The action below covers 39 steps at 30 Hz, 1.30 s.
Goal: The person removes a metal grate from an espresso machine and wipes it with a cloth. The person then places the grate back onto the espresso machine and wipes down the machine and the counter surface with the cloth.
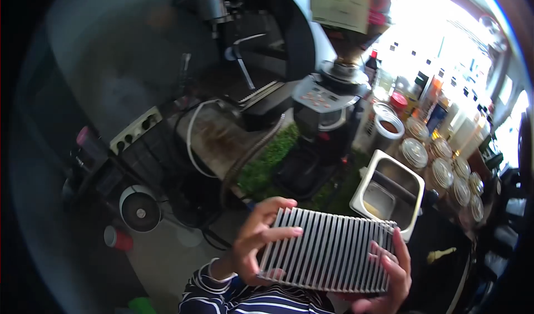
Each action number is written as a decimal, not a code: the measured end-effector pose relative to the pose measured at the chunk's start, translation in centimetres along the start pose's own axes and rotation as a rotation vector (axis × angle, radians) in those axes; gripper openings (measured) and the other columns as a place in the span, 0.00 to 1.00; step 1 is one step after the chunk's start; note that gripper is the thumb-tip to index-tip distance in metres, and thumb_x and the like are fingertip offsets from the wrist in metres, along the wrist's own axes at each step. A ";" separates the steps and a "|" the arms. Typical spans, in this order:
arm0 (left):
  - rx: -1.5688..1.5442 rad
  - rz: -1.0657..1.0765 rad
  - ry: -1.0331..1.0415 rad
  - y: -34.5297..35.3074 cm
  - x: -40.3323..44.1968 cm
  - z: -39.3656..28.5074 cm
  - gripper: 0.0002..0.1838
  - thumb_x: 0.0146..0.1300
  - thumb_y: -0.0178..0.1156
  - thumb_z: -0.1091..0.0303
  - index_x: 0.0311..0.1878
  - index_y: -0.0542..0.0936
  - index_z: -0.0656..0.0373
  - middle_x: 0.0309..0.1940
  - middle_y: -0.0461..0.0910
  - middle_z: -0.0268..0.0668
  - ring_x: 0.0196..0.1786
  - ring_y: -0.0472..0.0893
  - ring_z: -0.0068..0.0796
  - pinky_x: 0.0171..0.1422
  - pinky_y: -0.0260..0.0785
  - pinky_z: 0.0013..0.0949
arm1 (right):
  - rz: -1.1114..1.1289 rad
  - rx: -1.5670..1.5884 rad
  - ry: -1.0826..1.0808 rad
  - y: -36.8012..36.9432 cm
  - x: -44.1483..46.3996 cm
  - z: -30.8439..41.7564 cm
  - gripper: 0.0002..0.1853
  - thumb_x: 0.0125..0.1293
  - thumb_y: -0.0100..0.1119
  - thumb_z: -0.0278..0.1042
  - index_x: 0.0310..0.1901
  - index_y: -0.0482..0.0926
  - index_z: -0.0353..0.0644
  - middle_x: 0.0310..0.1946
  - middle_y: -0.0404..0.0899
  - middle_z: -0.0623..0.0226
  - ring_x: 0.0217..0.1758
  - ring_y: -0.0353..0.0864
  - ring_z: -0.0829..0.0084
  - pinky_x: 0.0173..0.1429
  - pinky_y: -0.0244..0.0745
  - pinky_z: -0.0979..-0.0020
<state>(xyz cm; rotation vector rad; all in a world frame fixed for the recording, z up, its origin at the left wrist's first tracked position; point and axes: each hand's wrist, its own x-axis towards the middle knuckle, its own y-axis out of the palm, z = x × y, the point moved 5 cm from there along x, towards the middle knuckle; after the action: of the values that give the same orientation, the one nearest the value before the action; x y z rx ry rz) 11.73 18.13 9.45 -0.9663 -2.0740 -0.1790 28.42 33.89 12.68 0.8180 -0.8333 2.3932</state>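
Both hands hold a slatted metal drip tray grate by its two ends, close in front of my body. My left hand grips the left end, one finger lying over the slats and the thumb side wrapped round the edge. At the right end, my right hand closes on the grate, its fingertips partly seen at the slats. Just beyond the grate's right corner stands a white-rimmed knock box with a dark bar across it. A black coffee grinder stands further back.
An espresso machine is at the back, a hose running from it. Jars with lids and bottles crowd the right side. A brush lies on the right. A power strip and a red cup are at left.
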 end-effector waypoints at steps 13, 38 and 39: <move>0.359 -0.541 0.055 -19.7 -2.3 -2.6 0.34 0.51 0.66 0.62 0.57 0.67 0.71 0.61 0.59 0.61 0.63 0.66 0.52 0.66 0.58 0.46 | -0.069 -0.103 -0.521 17.9 11.6 4.7 0.22 0.45 0.70 0.33 0.44 0.79 0.35 0.44 0.76 0.52 0.46 0.78 0.61 0.49 0.75 0.67; 0.716 -0.410 -0.266 -39.4 16.8 24.8 0.24 0.55 0.61 0.50 0.54 0.73 0.46 0.42 0.80 0.33 0.53 0.71 0.37 0.58 0.55 0.46 | 0.218 -0.635 -0.106 37.4 33.9 -10.0 0.20 0.62 0.49 0.33 0.57 0.69 0.43 0.57 0.68 0.55 0.45 0.77 0.52 0.45 0.77 0.61; 0.722 -0.368 -0.283 -39.5 17.2 25.5 0.24 0.55 0.61 0.50 0.55 0.73 0.45 0.42 0.80 0.33 0.53 0.70 0.37 0.58 0.55 0.47 | 0.201 -0.648 -0.107 37.6 34.1 -10.5 0.19 0.62 0.48 0.33 0.56 0.70 0.43 0.56 0.69 0.54 0.44 0.78 0.51 0.43 0.77 0.60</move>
<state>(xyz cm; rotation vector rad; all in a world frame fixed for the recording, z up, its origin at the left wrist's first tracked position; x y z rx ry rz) -37.73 11.63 13.26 -0.1731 -2.2930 0.5183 -22.11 22.43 14.02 0.6141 -1.6785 2.0317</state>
